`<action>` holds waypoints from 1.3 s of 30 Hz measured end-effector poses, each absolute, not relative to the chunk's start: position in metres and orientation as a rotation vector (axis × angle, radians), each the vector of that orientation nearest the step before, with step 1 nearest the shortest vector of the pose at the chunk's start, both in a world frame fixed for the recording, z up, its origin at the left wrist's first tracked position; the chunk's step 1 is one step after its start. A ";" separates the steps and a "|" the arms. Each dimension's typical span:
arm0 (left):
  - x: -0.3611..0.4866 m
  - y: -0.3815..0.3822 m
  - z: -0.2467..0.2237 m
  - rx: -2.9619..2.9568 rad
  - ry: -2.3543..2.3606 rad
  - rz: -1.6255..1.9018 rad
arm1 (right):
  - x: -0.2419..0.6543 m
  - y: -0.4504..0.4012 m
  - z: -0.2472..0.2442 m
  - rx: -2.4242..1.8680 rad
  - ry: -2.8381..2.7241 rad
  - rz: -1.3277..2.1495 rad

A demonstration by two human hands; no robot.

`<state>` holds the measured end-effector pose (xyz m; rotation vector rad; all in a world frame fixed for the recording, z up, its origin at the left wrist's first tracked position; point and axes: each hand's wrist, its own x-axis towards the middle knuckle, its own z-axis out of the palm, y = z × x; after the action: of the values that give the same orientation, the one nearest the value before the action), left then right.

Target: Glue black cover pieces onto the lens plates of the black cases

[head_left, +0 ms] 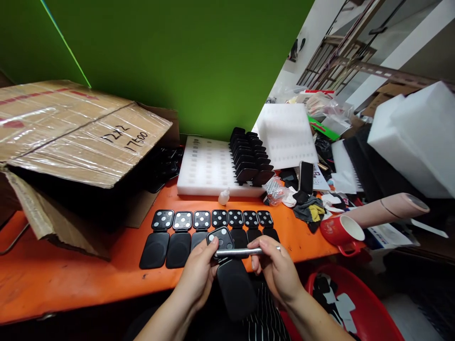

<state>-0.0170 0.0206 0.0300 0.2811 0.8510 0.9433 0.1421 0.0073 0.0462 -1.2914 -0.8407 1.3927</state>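
My left hand grips a black hinged two-panel piece by its upper panel, which carries round silver discs. The plain lower panel hangs down, tilted, over my lap. A thin silver rod, finely ridged, lies across the hinge area. My right hand pinches the rod near its right end, while its left end is by my left thumb. Behind my hands, a row of similar black hinged pieces lies unfolded on the orange table, their disc-dotted panels at the far side.
A large cardboard box stands at left. White foam slabs hold upright black panels; a small white bottle is in front. At right are a red mug, a pink tumbler, clutter and a red bin.
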 end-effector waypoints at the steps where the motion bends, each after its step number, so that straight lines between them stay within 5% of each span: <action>1: -0.017 0.021 0.031 0.267 0.836 0.934 | 0.142 0.007 0.044 -1.276 -0.781 1.418; 7: -0.019 0.020 0.029 0.269 0.867 0.910 | 0.143 0.003 0.029 -1.159 -0.552 1.630; 19: -0.026 0.018 0.010 0.911 1.305 1.017 | 0.188 0.011 0.028 -0.903 -1.116 2.319; 26: -0.022 0.013 0.015 1.055 1.244 0.966 | 0.140 0.006 0.030 -1.368 -1.742 1.724; 32: -0.038 0.021 0.014 0.694 1.093 0.982 | 0.132 0.001 0.038 -1.187 -1.170 2.036; 39: -0.038 0.002 0.030 1.198 1.230 0.850 | 0.125 0.006 0.056 -1.433 -1.602 1.693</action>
<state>-0.0384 0.0021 0.0301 1.1977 1.2295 0.8497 0.1246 0.0056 0.0560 -1.4332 -1.6025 1.6929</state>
